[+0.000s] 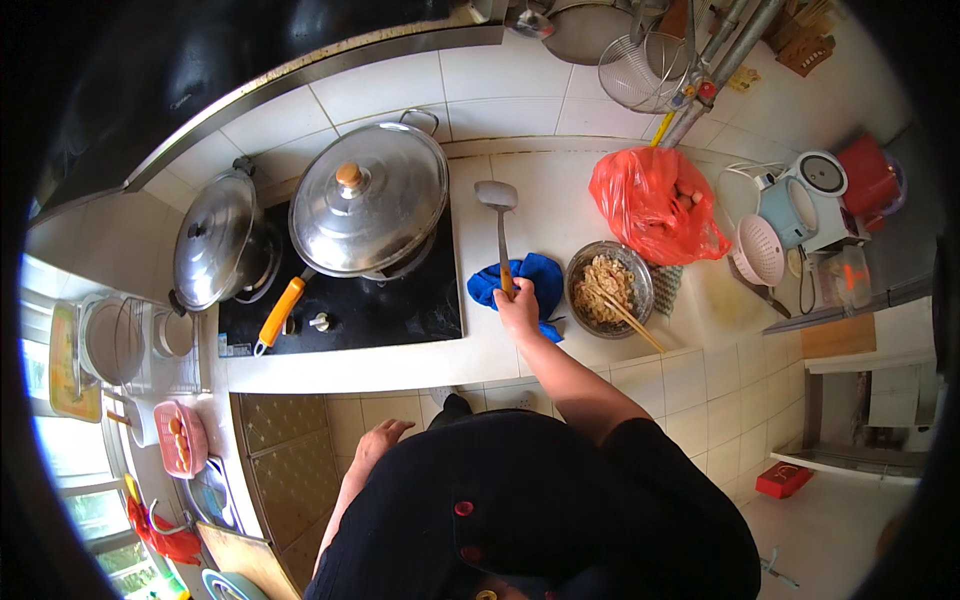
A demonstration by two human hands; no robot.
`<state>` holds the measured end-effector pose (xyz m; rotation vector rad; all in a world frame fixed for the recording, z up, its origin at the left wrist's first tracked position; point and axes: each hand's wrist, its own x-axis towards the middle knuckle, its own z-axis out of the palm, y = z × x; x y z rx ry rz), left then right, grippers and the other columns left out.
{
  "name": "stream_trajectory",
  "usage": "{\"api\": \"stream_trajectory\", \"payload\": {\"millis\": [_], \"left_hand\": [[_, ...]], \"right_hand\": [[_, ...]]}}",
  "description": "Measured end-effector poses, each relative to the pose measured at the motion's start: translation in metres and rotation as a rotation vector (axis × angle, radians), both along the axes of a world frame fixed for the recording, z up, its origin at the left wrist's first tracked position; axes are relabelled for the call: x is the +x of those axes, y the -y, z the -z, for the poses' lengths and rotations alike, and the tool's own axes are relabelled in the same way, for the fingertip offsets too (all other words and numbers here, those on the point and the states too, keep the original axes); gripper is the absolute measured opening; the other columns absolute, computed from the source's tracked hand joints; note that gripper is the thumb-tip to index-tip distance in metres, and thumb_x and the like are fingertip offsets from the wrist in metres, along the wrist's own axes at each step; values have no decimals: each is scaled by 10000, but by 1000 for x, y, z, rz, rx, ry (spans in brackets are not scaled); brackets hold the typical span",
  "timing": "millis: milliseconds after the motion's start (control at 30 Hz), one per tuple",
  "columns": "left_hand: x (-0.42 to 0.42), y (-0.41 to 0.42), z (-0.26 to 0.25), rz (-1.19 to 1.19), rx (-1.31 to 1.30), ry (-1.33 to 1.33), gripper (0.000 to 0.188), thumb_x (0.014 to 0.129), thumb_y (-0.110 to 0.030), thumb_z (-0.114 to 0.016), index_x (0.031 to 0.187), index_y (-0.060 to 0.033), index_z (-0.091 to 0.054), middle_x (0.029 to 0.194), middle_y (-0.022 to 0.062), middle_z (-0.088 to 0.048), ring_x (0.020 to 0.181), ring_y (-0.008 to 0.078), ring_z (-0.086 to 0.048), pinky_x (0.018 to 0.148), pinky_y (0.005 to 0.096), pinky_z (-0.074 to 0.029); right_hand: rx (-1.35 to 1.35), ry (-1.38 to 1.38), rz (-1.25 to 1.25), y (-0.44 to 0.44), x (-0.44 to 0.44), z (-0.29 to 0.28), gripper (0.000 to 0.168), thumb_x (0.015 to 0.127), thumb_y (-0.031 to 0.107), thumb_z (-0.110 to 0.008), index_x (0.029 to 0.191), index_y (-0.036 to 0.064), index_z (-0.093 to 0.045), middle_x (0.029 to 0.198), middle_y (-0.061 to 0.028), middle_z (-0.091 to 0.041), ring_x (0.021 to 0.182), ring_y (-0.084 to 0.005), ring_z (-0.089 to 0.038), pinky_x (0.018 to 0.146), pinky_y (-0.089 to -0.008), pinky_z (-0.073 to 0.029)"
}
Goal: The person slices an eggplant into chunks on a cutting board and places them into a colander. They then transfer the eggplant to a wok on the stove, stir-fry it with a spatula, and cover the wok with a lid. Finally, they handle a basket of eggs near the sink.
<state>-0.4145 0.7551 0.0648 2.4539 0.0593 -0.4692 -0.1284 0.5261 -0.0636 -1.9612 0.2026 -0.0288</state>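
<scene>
My right hand (517, 307) grips the wooden handle of a metal wok spatula (502, 232). Its blade points toward the tiled wall, and the handle end lies over a crumpled blue cloth (544, 281) on the counter. Just right of the cloth sits a metal bowl (574, 304) of a pale, chunky food mixture (607, 281), with a pair of chopsticks (630, 319) leaning across its rim. My left hand (379, 442) hangs beside my body below the counter edge, holding nothing, its fingers loosely extended. A large wok with a domed metal lid (390, 202) stands on the black cooktop (405, 322).
A second lidded pan (214, 244) occupies the left burner; the wok's orange handle (281, 311) juts toward the front edge. A red plastic bag (652, 202) lies behind the bowl. Farther right are a pink colander (757, 251) and a knife (761, 289). Eggs fill part of a pink basket (195, 442).
</scene>
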Motion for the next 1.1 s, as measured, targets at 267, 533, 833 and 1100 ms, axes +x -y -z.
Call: {"api": "stream_trajectory", "payload": {"millis": [267,533,833,1100], "left_hand": [[-65,31,-16,-277,96,61,326,848,-276,-667,1118,-97,-637,1048,120,-646,911,295,-642,814,397,-513],[-55,-54,46,-499,243,249,261,835,-161,-663,1068,-48,-629,947,160,-626,925,363,-595,782,409,-491],[114,-152,101,-756,276,747,641,777,-258,-765,1293,-34,-457,1187,224,-529,1099,401,-502,957,456,-412],[146,-165,151,-846,104,886,474,763,-266,-804,1110,-25,-590,1108,170,-524,991,311,-563,869,388,-480]], "right_hand": [[-57,-39,-181,-10,4,0,535,834,259,-655,1264,-7,-483,1126,-254,-610,1068,-390,-584,921,-427,-466],[-37,121,-572,58,-110,-45,536,845,90,-642,1349,77,-461,1270,-172,-546,1070,-298,-601,863,-351,-506],[-878,-344,-648,354,-460,141,305,781,269,-632,1013,73,-657,1036,-209,-652,1017,-394,-601,880,-477,-485],[-764,-558,-590,336,-657,97,395,759,223,-649,1046,-46,-614,805,-195,-655,623,-274,-663,616,-392,-547]]}}
